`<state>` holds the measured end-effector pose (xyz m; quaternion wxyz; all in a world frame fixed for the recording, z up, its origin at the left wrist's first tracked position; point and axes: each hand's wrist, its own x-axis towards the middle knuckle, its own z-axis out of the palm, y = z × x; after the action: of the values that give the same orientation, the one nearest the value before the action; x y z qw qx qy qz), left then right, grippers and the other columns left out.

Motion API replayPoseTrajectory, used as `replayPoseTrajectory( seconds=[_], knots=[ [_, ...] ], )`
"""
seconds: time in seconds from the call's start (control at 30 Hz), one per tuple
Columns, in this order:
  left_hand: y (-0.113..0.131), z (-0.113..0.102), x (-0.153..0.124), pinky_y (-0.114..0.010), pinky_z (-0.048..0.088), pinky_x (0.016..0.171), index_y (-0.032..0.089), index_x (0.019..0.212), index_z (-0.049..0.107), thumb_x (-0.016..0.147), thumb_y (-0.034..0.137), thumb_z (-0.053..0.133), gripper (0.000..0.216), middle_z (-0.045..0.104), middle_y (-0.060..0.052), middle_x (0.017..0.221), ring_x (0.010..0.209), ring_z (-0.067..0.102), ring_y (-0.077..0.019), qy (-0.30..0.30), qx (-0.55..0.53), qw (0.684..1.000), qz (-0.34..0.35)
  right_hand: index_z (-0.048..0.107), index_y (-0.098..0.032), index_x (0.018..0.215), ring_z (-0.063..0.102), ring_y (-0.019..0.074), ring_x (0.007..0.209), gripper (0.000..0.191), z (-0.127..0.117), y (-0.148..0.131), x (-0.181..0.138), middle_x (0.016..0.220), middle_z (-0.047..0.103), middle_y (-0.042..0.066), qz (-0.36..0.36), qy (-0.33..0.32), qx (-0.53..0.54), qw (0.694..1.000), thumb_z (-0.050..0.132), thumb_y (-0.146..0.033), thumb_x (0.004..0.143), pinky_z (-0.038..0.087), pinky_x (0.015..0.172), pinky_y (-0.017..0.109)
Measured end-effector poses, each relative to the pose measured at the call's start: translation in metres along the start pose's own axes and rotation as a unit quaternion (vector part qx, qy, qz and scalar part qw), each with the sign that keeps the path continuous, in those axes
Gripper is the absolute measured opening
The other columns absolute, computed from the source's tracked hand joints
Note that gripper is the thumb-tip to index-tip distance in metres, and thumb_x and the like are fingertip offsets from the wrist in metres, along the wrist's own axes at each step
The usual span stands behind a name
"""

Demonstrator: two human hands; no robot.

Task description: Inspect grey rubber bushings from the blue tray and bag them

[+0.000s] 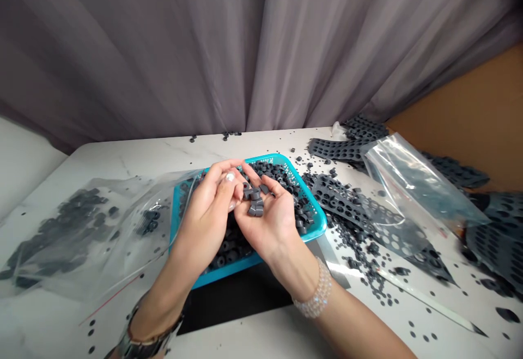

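Observation:
My right hand (pixel 267 220) lies palm up over a turquoise tray (pixel 316 228) and cups several small dark grey rubber rings (pixel 255 201) in its palm. My left hand (pixel 212 201) hovers beside it, its fingers curled in a pinch at the pile of rings on the right palm. The tray below is filled with many more grey rings. A beaded bracelet (pixel 314 296) sits on my right wrist and a watch (pixel 143 342) on my left.
A clear plastic bag (pixel 69 228) holding grey rings lies left of the tray. Another clear bag (pixel 412 184) rests at the right over punched grey rubber sheets (pixel 339 149). Loose rings and small punched dots litter the white table (pixel 134 157). A grey curtain hangs behind.

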<state>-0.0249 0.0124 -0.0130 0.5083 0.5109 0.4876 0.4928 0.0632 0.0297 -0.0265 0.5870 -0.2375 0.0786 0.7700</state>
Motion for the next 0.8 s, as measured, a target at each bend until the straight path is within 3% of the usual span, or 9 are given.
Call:
replayPoseTrajectory(
  seconds=[0.2,0.3,0.43,0.6,0.7,0.8],
  knots=[
    [0.0,-0.003,0.0,-0.016,0.035,0.05,0.02,0.091,0.055,0.086,0.031,0.056,0.012,0.057,0.001,0.078,0.058,0.042,-0.0052,-0.035,-0.022,0.998,-0.04,0.062,-0.011,0.094,0.053,0.0092,0.052,0.028,-0.003,-0.006,0.003,0.068,0.064,0.003,-0.011,0.009,-0.008,1.0,0.041,-0.024,0.081,0.047,0.053,0.021],
    [0.002,-0.001,0.001,-0.014,0.023,0.042,0.017,0.088,0.06,0.086,0.038,0.055,0.022,0.04,0.005,0.064,0.051,0.029,-0.0036,-0.051,-0.065,0.994,-0.075,0.059,-0.013,0.08,0.049,0.0084,0.048,0.02,-0.009,-0.007,0.008,0.06,0.056,0.0,0.004,-0.012,-0.039,0.999,0.041,-0.021,0.081,0.037,0.041,0.017],
    [0.007,-0.001,0.002,-0.016,0.016,0.04,0.016,0.102,0.061,0.088,0.042,0.049,0.032,0.025,0.007,0.063,0.051,0.02,-0.0046,-0.033,-0.124,0.985,-0.111,0.052,-0.015,0.069,0.027,0.0032,0.039,0.016,-0.014,-0.006,0.008,0.056,0.041,-0.005,0.051,-0.092,-0.112,0.988,0.044,-0.018,0.083,0.016,0.033,0.015],
    [0.01,-0.007,0.002,-0.016,0.016,0.042,0.019,0.112,0.058,0.088,0.044,0.049,0.036,0.025,0.007,0.063,0.051,0.022,-0.0043,0.006,-0.127,0.986,-0.109,0.057,-0.018,0.08,0.016,0.0027,0.042,0.007,-0.01,-0.003,-0.002,0.058,0.032,-0.008,-0.017,-0.165,-0.284,0.944,0.055,-0.023,0.083,0.01,0.036,0.017],
    [0.007,-0.011,0.003,-0.016,0.017,0.042,0.024,0.117,0.054,0.088,0.047,0.048,0.038,0.024,0.008,0.062,0.049,0.021,-0.0041,0.004,-0.114,0.989,-0.093,0.062,-0.02,0.101,0.014,0.0038,0.044,0.021,-0.009,-0.001,-0.005,0.054,0.024,-0.01,-0.061,-0.175,-0.379,0.907,0.057,-0.031,0.085,0.012,0.038,0.018],
    [0.005,-0.015,0.004,-0.016,0.017,0.042,0.025,0.118,0.052,0.087,0.049,0.048,0.039,0.024,0.009,0.059,0.048,0.02,-0.0039,0.009,-0.088,0.992,-0.092,0.064,-0.018,0.106,0.016,0.004,0.045,0.029,-0.009,0.0,-0.007,0.053,0.025,-0.009,-0.073,-0.187,-0.444,0.873,0.057,-0.037,0.085,0.014,0.04,0.019]
  ],
)
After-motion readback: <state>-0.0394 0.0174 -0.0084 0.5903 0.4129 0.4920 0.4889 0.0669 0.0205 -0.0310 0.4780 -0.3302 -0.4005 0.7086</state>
